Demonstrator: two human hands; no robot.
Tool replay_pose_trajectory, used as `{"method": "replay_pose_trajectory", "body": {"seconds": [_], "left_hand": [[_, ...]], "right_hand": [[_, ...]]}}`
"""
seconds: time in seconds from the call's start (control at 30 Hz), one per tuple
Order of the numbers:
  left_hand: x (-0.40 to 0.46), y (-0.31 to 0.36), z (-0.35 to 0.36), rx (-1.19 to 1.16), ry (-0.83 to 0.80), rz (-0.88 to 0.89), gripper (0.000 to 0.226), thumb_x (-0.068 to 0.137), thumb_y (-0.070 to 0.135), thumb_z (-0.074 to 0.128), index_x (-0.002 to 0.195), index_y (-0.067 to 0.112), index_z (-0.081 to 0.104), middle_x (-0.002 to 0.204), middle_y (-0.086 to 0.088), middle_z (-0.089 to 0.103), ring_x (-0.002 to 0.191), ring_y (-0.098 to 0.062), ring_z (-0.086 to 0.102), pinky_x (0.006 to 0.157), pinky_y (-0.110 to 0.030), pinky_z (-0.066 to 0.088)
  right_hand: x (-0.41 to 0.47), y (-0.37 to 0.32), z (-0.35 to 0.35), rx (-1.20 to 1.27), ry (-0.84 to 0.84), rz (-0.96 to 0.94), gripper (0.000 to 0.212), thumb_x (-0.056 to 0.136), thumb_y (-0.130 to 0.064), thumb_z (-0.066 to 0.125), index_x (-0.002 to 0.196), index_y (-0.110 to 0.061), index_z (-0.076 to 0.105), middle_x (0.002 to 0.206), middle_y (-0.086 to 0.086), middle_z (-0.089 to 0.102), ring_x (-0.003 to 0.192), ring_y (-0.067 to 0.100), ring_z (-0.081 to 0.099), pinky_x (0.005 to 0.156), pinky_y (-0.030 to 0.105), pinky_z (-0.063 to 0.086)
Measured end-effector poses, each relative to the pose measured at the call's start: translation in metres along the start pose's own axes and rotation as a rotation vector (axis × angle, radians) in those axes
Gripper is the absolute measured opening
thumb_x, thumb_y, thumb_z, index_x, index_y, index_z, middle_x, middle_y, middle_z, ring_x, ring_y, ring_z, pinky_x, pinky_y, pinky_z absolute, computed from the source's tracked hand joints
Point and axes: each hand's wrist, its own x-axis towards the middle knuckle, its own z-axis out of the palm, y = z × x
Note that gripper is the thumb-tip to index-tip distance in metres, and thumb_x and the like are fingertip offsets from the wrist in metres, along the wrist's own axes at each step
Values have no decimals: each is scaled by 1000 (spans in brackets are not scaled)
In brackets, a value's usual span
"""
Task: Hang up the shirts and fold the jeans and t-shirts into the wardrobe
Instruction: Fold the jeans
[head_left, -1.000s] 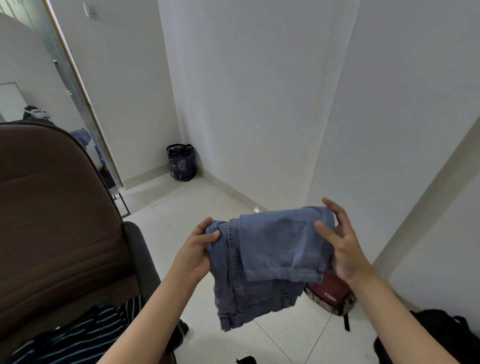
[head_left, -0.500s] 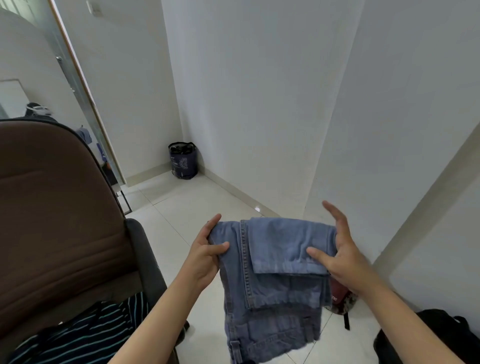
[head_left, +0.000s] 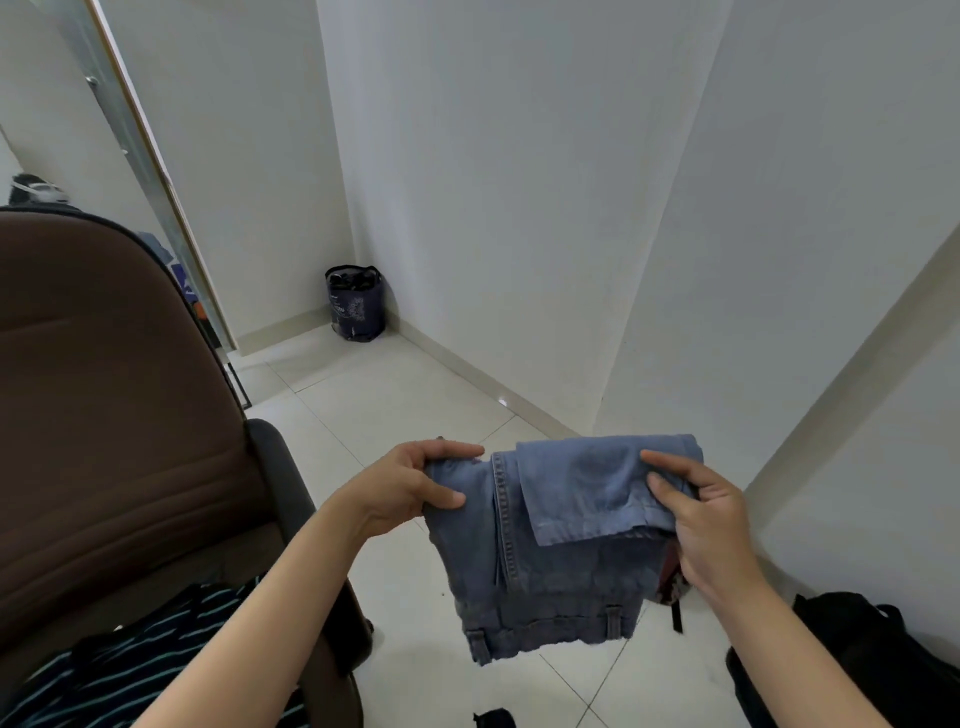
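Observation:
A pair of blue jeans (head_left: 561, 551), folded into a bundle, hangs in the air in front of me above the tiled floor. My left hand (head_left: 405, 488) pinches its upper left corner between thumb and fingers. My right hand (head_left: 701, 514) grips the upper right edge, thumb on top of the folded flap. The waistband with belt loops hangs at the bottom. A dark striped garment (head_left: 119, 670) lies on the chair seat at lower left.
A brown office chair (head_left: 114, 415) fills the left side. A dark bin (head_left: 357, 304) stands in the far corner by white walls. A black bag (head_left: 852, 660) lies at lower right, and a red item (head_left: 670, 577) shows behind the jeans.
The jeans bundle dropped lower, then my hands shifted their hold. My right hand's fingers, spread half a second ago, now curl round the right edge. The view moved slightly lower.

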Motion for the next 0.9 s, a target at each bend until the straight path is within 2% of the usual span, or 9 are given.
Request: {"method": "replay_pose_trajectory", "body": {"seconds": [0.13, 0.23, 0.33, 0.4, 0.47, 0.57, 0.67, 0.77, 0.9], "left_hand": [[-8, 6, -18, 248, -17, 23, 36, 69, -14, 68, 95, 10, 73, 102, -5, 69, 96, -19, 65, 78, -31, 55], [-16, 0, -34, 302, 24, 113, 28, 75, -13, 66, 91, 10, 71, 103, -5, 69, 97, -18, 65, 80, -27, 54], [-23, -9, -42, 85, 106, 172, 22, 69, -5, 71, 79, 14, 72, 88, -3, 71, 86, -19, 67, 69, -27, 55], [-23, -12, -39, -118, 191, 184, 22, 69, -4, 71, 69, 17, 72, 77, -2, 70, 78, -20, 65, 62, -26, 54], [-20, -13, -32, -348, 264, 155, 22, 77, -6, 65, 72, 14, 73, 75, -3, 71, 76, -19, 65, 60, -23, 55], [-15, -13, -24, -547, 280, 58, 17, 85, -3, 57, 91, 7, 69, 91, -7, 71, 89, -19, 65, 76, -25, 57], [-13, -16, -22, -623, 190, 30, 27, 91, -2, 50, 112, 7, 63, 115, -10, 63, 109, -25, 59, 98, -34, 46], [-13, -19, -27, -512, 2, 104, 46, 83, -6, 56, 127, 10, 55, 121, -7, 60, 111, -25, 57, 95, -36, 49], [-18, -24, -30, -84, -143, 152, 50, 66, -4, 66, 112, 15, 58, 110, -6, 61, 93, -22, 63, 65, -33, 54]], "right_hand": [[-13, 9, 13, -86, 57, 1, 48, 83, 10, 61, 69, -33, 77, 81, -12, 74, 82, 6, 68, 75, 16, 55], [-27, 3, 27, -170, 44, -45, 40, 83, 11, 61, 72, -25, 75, 77, -19, 72, 78, -3, 66, 73, 9, 51], [-41, 0, 36, -219, 63, -108, 29, 83, 11, 61, 80, -15, 72, 78, -23, 71, 78, -7, 65, 72, 6, 49], [-48, 4, 37, -205, 101, -112, 31, 84, 10, 61, 79, -19, 72, 80, -20, 72, 81, -4, 65, 73, 8, 50], [-54, 8, 39, -152, 150, -91, 38, 84, 8, 62, 76, -27, 74, 84, -14, 73, 86, 3, 67, 75, 12, 52], [-67, 6, 40, -143, 114, -80, 41, 81, 5, 67, 85, -35, 74, 95, -13, 72, 95, 7, 66, 78, 14, 52], [-84, -1, 38, -289, -9, -85, 52, 72, 0, 77, 106, -36, 64, 110, -19, 63, 106, 5, 60, 84, 16, 50], [-100, -1, 37, -353, -22, -62, 64, 70, -1, 80, 119, -32, 55, 124, -15, 55, 118, 7, 53, 96, 24, 46], [-120, 4, 34, -241, 92, -39, 62, 67, 11, 77, 112, -31, 62, 114, -15, 62, 112, 9, 57, 96, 25, 49]]}}
